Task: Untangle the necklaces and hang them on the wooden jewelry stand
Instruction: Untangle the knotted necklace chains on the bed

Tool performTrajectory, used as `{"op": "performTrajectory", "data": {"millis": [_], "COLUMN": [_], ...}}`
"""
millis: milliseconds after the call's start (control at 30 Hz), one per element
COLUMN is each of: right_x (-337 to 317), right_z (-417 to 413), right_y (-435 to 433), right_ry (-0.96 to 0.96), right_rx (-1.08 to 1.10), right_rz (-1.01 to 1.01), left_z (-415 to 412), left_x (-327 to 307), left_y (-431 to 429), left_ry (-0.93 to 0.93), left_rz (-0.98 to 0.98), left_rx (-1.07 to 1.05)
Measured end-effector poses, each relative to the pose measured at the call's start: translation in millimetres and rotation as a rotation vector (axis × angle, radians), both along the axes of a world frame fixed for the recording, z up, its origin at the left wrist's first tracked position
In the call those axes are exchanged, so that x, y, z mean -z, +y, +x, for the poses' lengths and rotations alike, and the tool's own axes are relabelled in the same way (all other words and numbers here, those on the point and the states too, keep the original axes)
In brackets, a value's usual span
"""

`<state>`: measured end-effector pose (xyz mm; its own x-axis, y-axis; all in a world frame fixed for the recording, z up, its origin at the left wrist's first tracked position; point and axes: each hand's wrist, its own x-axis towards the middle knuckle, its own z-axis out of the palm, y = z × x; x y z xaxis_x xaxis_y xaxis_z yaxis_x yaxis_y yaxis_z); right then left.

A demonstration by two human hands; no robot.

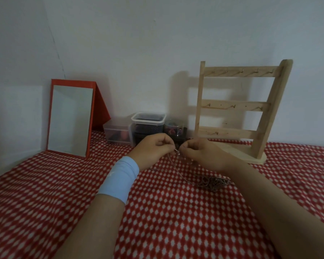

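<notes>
One red-framed mirror (70, 120) stands propped near the far left corner of the red-and-white patterned cloth (45, 193), by the wall. To its right along the far edge sit three small plastic containers: a clear box (117, 132), a taller lidded tub (148, 120) and a small jar (173, 128); their contents are too dark to make out.

In front of them, over the middle of the cloth, the left hand (153, 148), with a pale blue wristband (120, 179) behind it, has its fingers curled and pinches the end of a thin silver chain (173, 167). The right hand (200, 154) is just beside it, nearly touching, fingers curled, pinching the same end; the piece between them is too small and blurred to identify. From the fingertips the chain hangs down and runs rightwards to a tangled heap of necklaces (211, 181) lying on the cloth, partly under the right forearm.

Beyond the right hand, near the far right edge, the wooden jewelry stand (238, 109) is upright, with three hooked crossbars.
</notes>
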<state>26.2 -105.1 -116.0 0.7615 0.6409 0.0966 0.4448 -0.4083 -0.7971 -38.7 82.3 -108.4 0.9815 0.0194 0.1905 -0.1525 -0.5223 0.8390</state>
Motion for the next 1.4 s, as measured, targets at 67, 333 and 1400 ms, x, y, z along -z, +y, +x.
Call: {"op": "performTrajectory", "data": {"millis": [67,333,1400], "right_x": [-2,-4,-7], "right_z": [-1,-4,4], "right_y": [1,6,-4], "right_ry": [-0.035,-0.094,0.305], "right_rx": [0.012,0.022,0.003], "right_rz": [-0.032,0.000,0.230], "left_z": [1,4,2], "left_x": [0,7,6], "left_y": [-1,-5,2], "left_ry": [0.025,0.064,0.041], "left_rz": [-0.011,-0.104,0.087], "left_rx": [-0.017,0.044,0.054]}}
